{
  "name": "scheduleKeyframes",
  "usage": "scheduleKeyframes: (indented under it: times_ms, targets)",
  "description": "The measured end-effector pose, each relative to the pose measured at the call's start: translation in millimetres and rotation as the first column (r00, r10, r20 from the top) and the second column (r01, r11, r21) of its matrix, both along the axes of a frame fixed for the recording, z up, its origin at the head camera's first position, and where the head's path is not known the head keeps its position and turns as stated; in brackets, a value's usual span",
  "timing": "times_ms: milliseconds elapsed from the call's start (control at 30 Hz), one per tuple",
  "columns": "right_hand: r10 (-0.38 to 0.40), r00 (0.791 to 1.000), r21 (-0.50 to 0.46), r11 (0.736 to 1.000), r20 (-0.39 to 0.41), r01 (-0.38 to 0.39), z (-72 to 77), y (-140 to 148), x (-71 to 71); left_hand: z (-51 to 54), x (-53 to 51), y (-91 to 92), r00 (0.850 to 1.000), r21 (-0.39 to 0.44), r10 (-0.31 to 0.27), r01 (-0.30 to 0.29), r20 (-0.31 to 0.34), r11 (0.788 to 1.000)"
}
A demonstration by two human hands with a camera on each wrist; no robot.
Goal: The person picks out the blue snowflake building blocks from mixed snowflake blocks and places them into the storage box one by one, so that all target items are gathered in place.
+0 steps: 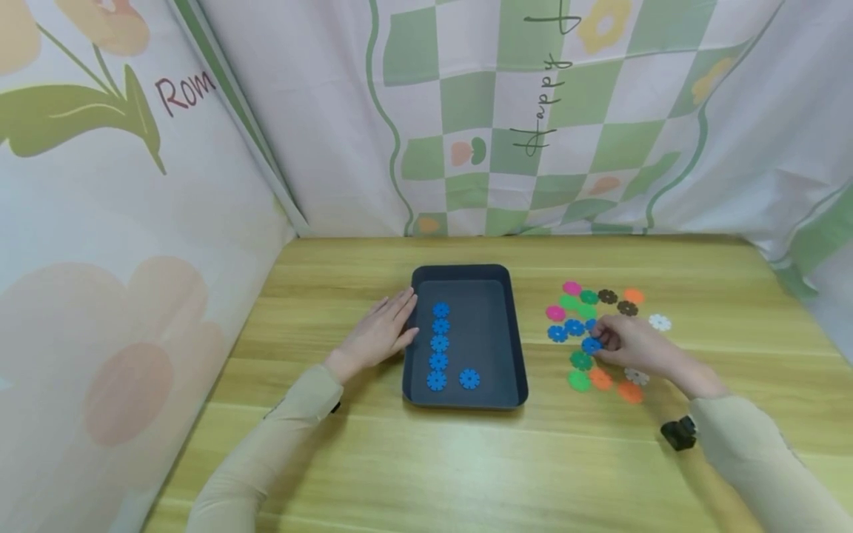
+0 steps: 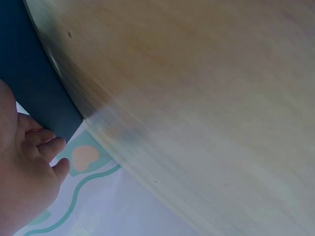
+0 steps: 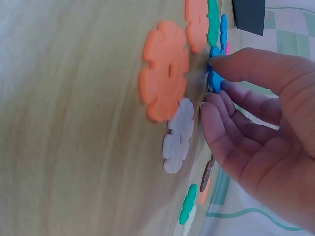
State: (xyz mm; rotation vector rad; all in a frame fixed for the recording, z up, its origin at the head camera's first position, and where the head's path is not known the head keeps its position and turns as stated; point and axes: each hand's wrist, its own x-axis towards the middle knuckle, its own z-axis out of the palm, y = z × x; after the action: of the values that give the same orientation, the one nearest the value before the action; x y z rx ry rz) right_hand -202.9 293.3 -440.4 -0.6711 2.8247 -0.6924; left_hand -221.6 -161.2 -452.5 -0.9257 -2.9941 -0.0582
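Note:
The left hand (image 1: pixel 381 329) rests with extended fingers against the left wall of the dark tray (image 1: pixel 489 333); the left wrist view shows that hand (image 2: pixel 32 167) beside the tray's side (image 2: pixel 34 73). Inside the tray, several blue flower-shaped discs (image 1: pixel 439 343) form a column at the left, and one more blue disc (image 1: pixel 469 379) lies at the lower middle. Over the loose pieces on the right, the right hand (image 1: pixel 633 344) pinches a blue disc (image 1: pixel 591 346). In the right wrist view, the hand (image 3: pixel 261 118) has thumb and index finger on the blue disc (image 3: pixel 215 73).
Around the right hand lie loose discs: blue (image 1: pixel 557 334), pink (image 1: pixel 571 288), green (image 1: pixel 579 381), orange (image 1: pixel 630 391), brown (image 1: pixel 627 308) and white (image 1: pixel 660 323). The wooden table (image 1: pixel 440 466) meets curtains (image 1: pixel 333 148) behind and at the left.

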Motion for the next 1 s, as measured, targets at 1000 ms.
scheduleKeyframes:
  times_ms: [1000]
  targets:
    - [0.017, 0.993, -0.018, 1.0, -0.12, -0.02, 25.1, -35.1, -6.9, -0.2, -0.4, 0.2, 1.0, -0.007, 0.003, -0.002, 0.011, 1.0]
